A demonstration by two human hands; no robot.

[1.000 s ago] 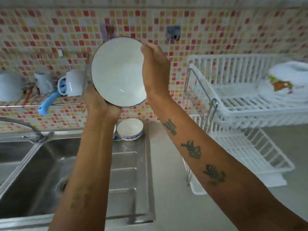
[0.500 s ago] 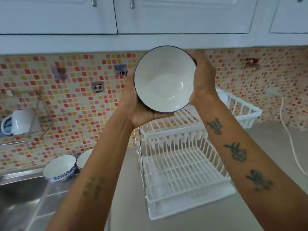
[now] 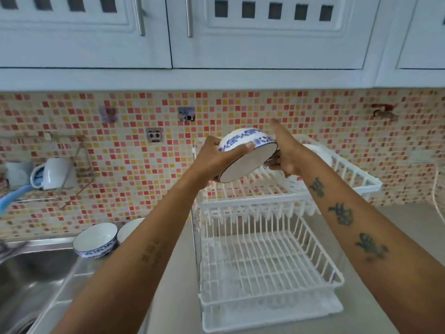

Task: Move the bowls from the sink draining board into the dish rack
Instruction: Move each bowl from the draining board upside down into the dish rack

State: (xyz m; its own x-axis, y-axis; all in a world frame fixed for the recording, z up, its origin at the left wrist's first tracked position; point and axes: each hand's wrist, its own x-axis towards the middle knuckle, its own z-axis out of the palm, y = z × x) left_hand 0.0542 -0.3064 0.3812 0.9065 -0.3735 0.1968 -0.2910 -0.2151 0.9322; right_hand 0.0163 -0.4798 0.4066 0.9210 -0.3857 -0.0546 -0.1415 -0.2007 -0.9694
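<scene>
Both hands point(image 3: 218, 160) on bowl point(image 3: 248, 156) — tilted

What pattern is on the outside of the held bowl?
Blue floral on white, dark rim: bowl, head view.

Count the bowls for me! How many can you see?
3. One bowl is held tilted in both hands over the dish rack's top tier. Two more sit side by side on the draining board: one nearer the sink, one partly hidden by the left arm. Others may be hidden.
</scene>
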